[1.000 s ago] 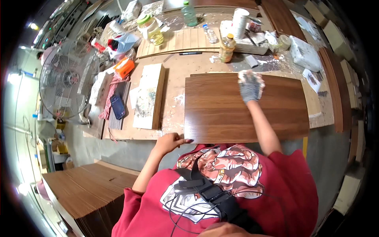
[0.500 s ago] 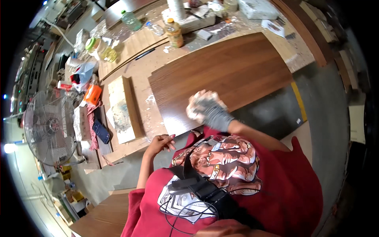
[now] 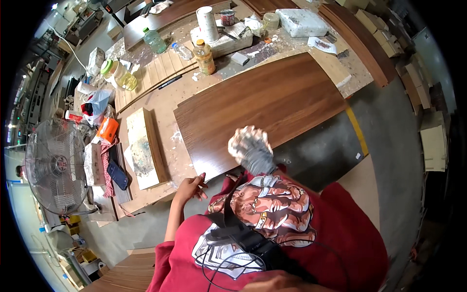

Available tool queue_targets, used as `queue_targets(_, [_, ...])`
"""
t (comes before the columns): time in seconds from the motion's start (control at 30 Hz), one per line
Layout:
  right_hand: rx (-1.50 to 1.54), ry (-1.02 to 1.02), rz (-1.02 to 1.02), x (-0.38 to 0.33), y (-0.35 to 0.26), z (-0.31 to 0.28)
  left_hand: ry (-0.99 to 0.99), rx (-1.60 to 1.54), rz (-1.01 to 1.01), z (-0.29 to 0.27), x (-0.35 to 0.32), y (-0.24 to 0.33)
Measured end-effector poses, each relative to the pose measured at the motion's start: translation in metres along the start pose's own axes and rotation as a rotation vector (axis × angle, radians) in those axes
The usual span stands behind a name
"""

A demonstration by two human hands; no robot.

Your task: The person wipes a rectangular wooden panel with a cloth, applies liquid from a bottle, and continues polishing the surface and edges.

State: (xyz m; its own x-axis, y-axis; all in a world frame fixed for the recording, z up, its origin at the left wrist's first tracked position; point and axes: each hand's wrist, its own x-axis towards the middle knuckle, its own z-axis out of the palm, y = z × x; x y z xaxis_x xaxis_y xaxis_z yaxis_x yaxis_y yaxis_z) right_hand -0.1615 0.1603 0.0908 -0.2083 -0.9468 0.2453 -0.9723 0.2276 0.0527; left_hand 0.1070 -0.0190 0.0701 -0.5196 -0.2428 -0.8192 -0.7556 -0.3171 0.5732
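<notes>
A dark brown wood-grain panel (image 3: 262,102) lies on the workbench in front of me, its near edge toward my body. My right hand (image 3: 257,153), in a grey knit glove, is closed around a crumpled whitish-brown rag (image 3: 248,138) at the panel's near edge. The glove and rag hide how the fingers are placed. My left hand (image 3: 193,188) is bare and empty, fingers loosely bent and apart. It hangs beside the panel's near left corner, by the bench edge.
Left on the bench are a paint-stained block (image 3: 144,148), a phone (image 3: 117,175) and an orange packet (image 3: 107,130). A fan (image 3: 57,165) stands beyond. Bottles, including an orange-capped one (image 3: 204,57), stand behind the panel. A co-worker's gloved hand (image 3: 147,9) holds a cloth at the far end.
My right hand has drawn back toward my body, its forearm now more tucked in, still with the rag. The view has shifted, showing more of the far bench. My left hand keeps its loose pose.
</notes>
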Motion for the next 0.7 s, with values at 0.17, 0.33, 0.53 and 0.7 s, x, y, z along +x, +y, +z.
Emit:
queue_targets(0.17, [-0.142,-0.252,0.248,-0.017,0.092,0.016,0.071,0.041,0.008,0.007,-0.003,-0.002])
queue_targets(0.33, [-0.224,-0.124,0.729,-0.046,0.268,0.022,0.159,0.041,0.024,0.008,-0.012,-0.002])
queue_targets(0.53, [-0.009,0.088,0.752,-0.136,0.42,0.085,0.211,0.076,0.071,0.014,-0.011,0.015])
queue_targets(0.7, [-0.025,0.184,0.737,-0.137,0.45,0.088,0.248,0.024,0.017,0.038,-0.016,0.03])
